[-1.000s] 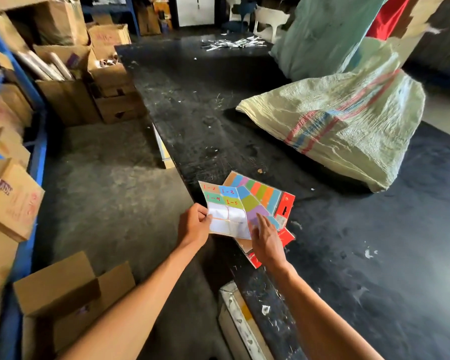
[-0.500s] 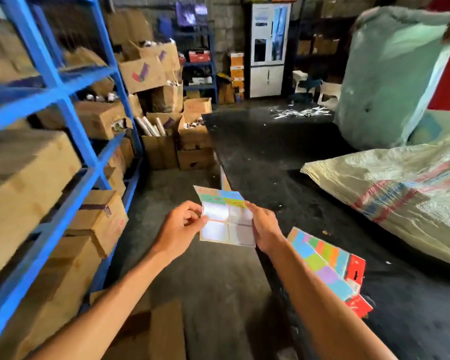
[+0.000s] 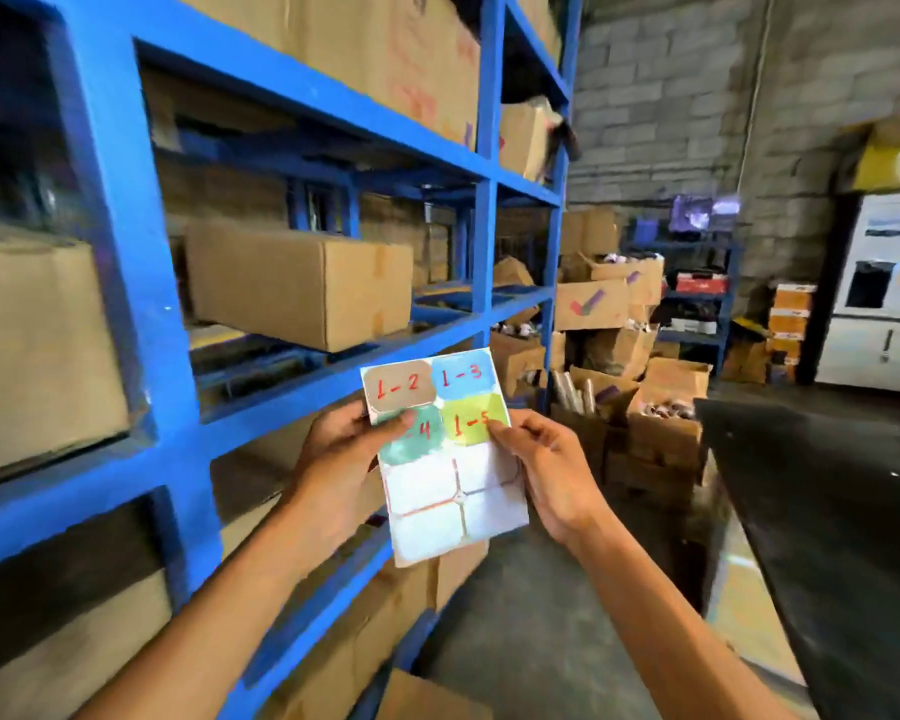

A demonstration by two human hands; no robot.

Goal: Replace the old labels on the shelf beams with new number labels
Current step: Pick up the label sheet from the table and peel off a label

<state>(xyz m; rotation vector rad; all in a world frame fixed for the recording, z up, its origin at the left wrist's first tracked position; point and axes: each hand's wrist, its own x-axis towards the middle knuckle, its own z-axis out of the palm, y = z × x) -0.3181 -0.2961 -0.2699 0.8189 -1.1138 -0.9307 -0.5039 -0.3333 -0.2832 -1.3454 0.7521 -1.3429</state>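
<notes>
Head view: the white sticker sheet with coloured number labels [image 3: 440,449] is up in front of the chest, held upright between both hands, just in front of the blue steel shelf beams [image 3: 302,392]. Red handwriting reads 1-2, 1-3, a partly covered 4, and 1-5; the lower four spaces are peeled bare. The left hand [image 3: 341,459] pinches the sheet's left edge, thumb over the green label. The right hand [image 3: 552,470] pinches the right edge, thumb tip on the yellow-green label. Brown cardboard boxes [image 3: 302,283] sit on the shelves behind.

Both hands [image 3: 333,459] [image 3: 552,475] hold the label sheet [image 3: 448,454] beside blue shelf beams [image 3: 302,392].
</notes>
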